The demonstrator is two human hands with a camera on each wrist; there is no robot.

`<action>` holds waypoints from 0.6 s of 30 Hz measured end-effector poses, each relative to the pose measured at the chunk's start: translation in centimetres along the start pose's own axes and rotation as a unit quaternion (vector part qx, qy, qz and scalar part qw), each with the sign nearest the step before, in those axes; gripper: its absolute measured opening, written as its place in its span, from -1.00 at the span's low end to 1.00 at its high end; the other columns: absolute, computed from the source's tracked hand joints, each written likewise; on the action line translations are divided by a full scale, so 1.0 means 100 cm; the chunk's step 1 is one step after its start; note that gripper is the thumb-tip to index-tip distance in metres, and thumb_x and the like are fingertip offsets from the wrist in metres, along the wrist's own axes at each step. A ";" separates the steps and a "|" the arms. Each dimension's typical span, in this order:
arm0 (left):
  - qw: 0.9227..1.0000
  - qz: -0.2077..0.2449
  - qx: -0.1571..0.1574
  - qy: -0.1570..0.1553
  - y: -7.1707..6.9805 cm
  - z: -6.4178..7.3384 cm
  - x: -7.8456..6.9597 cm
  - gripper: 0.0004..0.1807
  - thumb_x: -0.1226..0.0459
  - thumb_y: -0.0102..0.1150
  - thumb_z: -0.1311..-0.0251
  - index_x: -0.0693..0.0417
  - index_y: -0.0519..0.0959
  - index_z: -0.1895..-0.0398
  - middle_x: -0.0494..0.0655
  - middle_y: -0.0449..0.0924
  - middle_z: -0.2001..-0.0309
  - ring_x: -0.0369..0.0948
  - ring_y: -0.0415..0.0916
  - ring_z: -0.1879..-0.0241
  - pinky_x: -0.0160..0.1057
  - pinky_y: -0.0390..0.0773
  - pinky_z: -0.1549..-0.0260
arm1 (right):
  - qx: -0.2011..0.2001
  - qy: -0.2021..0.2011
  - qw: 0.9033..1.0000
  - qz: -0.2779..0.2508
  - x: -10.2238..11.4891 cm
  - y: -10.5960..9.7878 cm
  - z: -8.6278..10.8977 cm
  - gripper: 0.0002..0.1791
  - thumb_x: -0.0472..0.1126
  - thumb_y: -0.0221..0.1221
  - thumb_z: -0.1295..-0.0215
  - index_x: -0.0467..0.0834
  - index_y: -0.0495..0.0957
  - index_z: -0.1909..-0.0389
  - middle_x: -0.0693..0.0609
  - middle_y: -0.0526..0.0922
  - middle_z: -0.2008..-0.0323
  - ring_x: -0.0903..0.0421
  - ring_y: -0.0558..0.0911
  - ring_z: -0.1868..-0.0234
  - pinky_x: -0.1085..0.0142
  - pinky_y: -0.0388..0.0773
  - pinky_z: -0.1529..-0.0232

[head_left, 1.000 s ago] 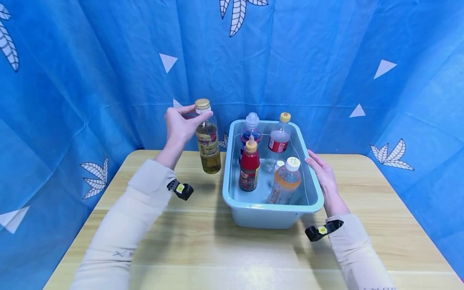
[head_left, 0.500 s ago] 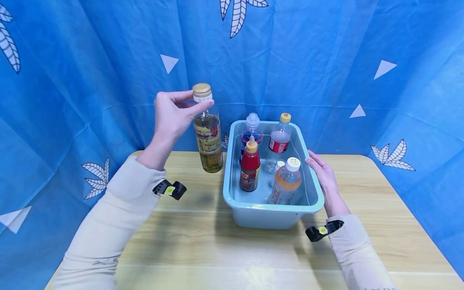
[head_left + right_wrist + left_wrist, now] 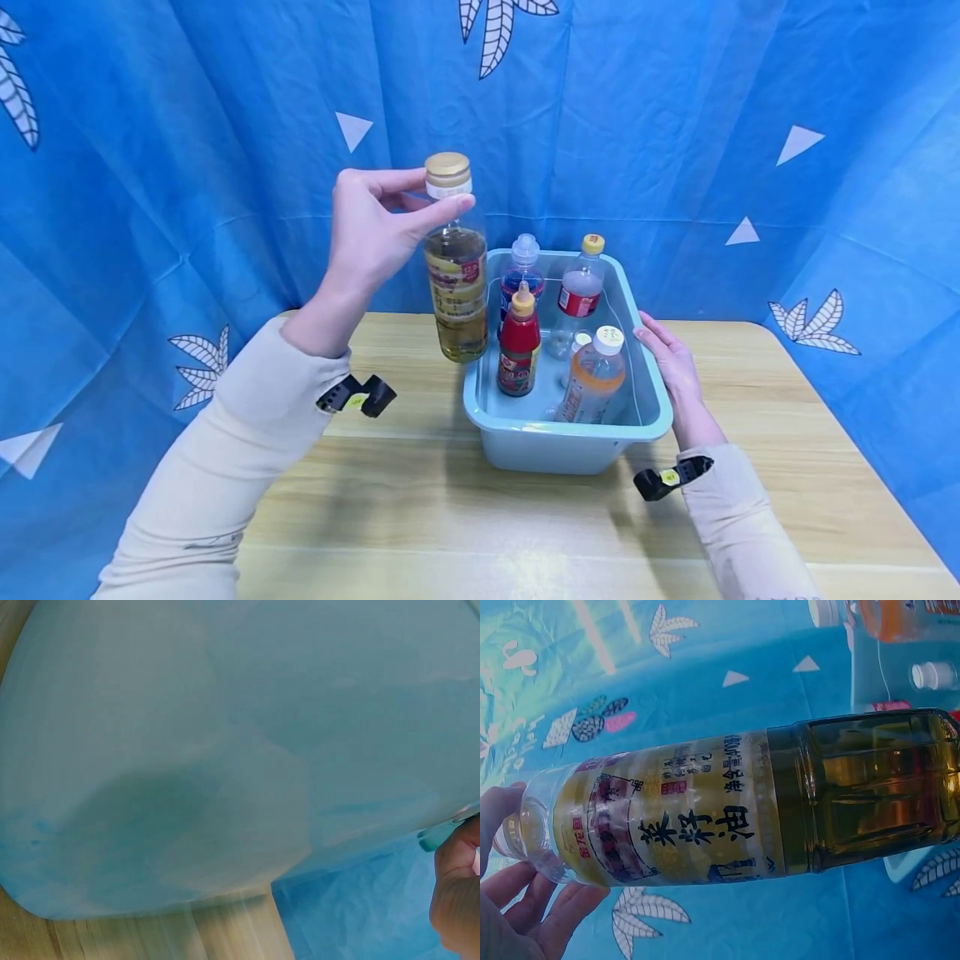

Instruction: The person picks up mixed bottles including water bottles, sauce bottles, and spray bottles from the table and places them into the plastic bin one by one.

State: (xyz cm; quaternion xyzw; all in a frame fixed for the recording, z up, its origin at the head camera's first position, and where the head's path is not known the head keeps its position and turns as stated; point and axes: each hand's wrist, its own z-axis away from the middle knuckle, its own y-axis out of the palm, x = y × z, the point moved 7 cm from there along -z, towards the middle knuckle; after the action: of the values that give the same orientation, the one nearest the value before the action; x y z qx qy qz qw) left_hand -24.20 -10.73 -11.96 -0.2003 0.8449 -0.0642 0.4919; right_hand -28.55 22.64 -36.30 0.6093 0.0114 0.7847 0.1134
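My left hand point(image 3: 375, 229) pinches the neck of a cooking oil bottle point(image 3: 457, 292), just below its gold cap. The bottle is upright, raised above the table, and overlaps the left rim of a light blue plastic basin point(image 3: 551, 452). In the left wrist view, the bottle's yellow label point(image 3: 682, 810) and golden oil point(image 3: 885, 780) show, with thumb and fingers around the neck. On the basin's right side, my right hand point(image 3: 672, 364) grips the rim. The right wrist view is mostly filled by the basin's outer wall point(image 3: 187, 712), part of the hand point(image 3: 456, 892) showing at the right edge.
Inside the basin stand a red sauce bottle point(image 3: 517, 350), a blue-liquid bottle point(image 3: 521, 271), a red-labelled bottle with yellow cap point(image 3: 579, 296) and a leaning orange-banded bottle point(image 3: 592, 383). A small white cap point(image 3: 581, 340) shows between them. Blue curtain point(image 3: 637, 125) surrounds the wooden table point(image 3: 375, 492).
My left hand has lifted the oil bottle higher, first drifting slightly left, then moving right until it overlaps the basin's left edge. The right hand keeps its place on the rim.
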 end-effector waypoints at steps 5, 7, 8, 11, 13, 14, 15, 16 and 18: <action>1.000 0.012 0.016 0.014 0.011 0.003 -0.007 -0.53 0.13 0.38 0.19 0.13 0.60 0.14 -0.01 0.62 0.30 -0.18 0.51 0.39 -0.24 0.44 0.31 | 0.004 0.002 1.000 -0.010 0.004 0.004 0.007 -0.37 -0.13 0.10 -0.21 -0.06 0.14 -0.30 -0.01 0.12 -0.30 0.34 0.48 0.20 0.54 0.47 0.29; 1.000 0.014 0.021 0.017 0.016 0.003 -0.008 -0.53 0.13 0.39 0.20 0.13 0.60 0.14 -0.03 0.62 0.30 -0.19 0.51 0.39 -0.24 0.44 0.29 | 0.004 0.002 1.000 -0.010 0.005 0.004 0.008 -0.37 -0.13 0.10 -0.21 -0.06 0.14 -0.30 -0.01 0.12 -0.30 0.35 0.48 0.21 0.54 0.47 0.28; 0.999 0.016 0.024 0.018 0.019 0.004 -0.008 -0.53 0.13 0.39 0.19 0.13 0.60 0.15 -0.03 0.62 0.29 -0.20 0.51 0.39 -0.24 0.44 0.29 | 0.004 0.003 1.000 -0.013 0.005 0.004 0.008 -0.37 -0.13 0.10 -0.21 -0.06 0.14 -0.29 -0.01 0.13 -0.30 0.35 0.49 0.21 0.54 0.47 0.28; 0.999 0.019 0.035 0.015 0.026 0.006 -0.006 -0.53 0.12 0.38 0.19 0.12 0.60 0.14 -0.06 0.62 0.29 -0.22 0.51 0.38 -0.25 0.45 0.30 | 0.004 0.006 1.000 -0.021 0.003 0.004 0.006 -0.37 -0.12 0.11 -0.20 -0.05 0.16 -0.29 0.00 0.14 -0.30 0.34 0.51 0.22 0.51 0.48 0.26; 0.999 0.021 0.042 0.012 0.032 0.007 -0.005 -0.52 0.11 0.38 0.18 0.12 0.60 0.13 -0.07 0.62 0.28 -0.24 0.51 0.37 -0.25 0.46 0.31 | 0.003 0.007 1.000 -0.029 0.001 0.002 0.004 -0.37 -0.11 0.13 -0.19 -0.03 0.17 -0.28 0.02 0.16 -0.29 0.34 0.52 0.23 0.50 0.48 0.25; 0.999 0.024 0.045 0.011 0.034 0.008 -0.005 -0.52 0.11 0.37 0.17 0.12 0.59 0.12 -0.07 0.62 0.28 -0.24 0.50 0.36 -0.25 0.46 0.31 | 0.003 0.007 1.000 -0.030 0.000 0.002 0.003 -0.37 -0.11 0.13 -0.18 -0.02 0.18 -0.28 0.02 0.17 -0.28 0.34 0.52 0.23 0.49 0.48 0.24; 0.998 0.026 0.048 0.009 0.036 0.009 -0.004 -0.52 0.11 0.37 0.17 0.11 0.59 0.12 -0.08 0.62 0.28 -0.24 0.50 0.36 -0.25 0.46 0.32 | 0.003 0.006 1.000 -0.030 -0.001 0.002 0.002 -0.37 -0.10 0.13 -0.18 -0.02 0.19 -0.28 0.02 0.18 -0.28 0.34 0.52 0.23 0.49 0.48 0.25; 0.998 0.027 0.051 0.007 0.038 0.010 -0.004 -0.52 0.11 0.37 0.17 0.11 0.59 0.11 -0.08 0.62 0.29 -0.25 0.50 0.36 -0.25 0.46 0.32 | 0.002 0.005 1.000 -0.030 -0.002 0.001 0.001 -0.37 -0.10 0.14 -0.18 -0.02 0.19 -0.28 0.02 0.18 -0.27 0.34 0.52 0.23 0.50 0.48 0.25; 0.998 0.031 0.055 0.005 0.043 0.012 -0.002 -0.51 0.11 0.37 0.17 0.11 0.58 0.11 -0.08 0.62 0.31 -0.25 0.50 0.36 -0.26 0.47 0.34 | 0.002 0.003 1.000 -0.029 -0.002 0.000 0.000 -0.37 -0.09 0.14 -0.17 -0.01 0.20 -0.27 0.02 0.19 -0.27 0.34 0.52 0.22 0.50 0.48 0.25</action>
State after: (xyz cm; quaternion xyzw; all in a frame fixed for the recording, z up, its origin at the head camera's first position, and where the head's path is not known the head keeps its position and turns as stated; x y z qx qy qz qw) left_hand -24.26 -6.62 -13.66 -0.1461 0.8481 -0.0966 0.5000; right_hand -28.53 22.57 -36.52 0.6068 0.0311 0.7827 0.1347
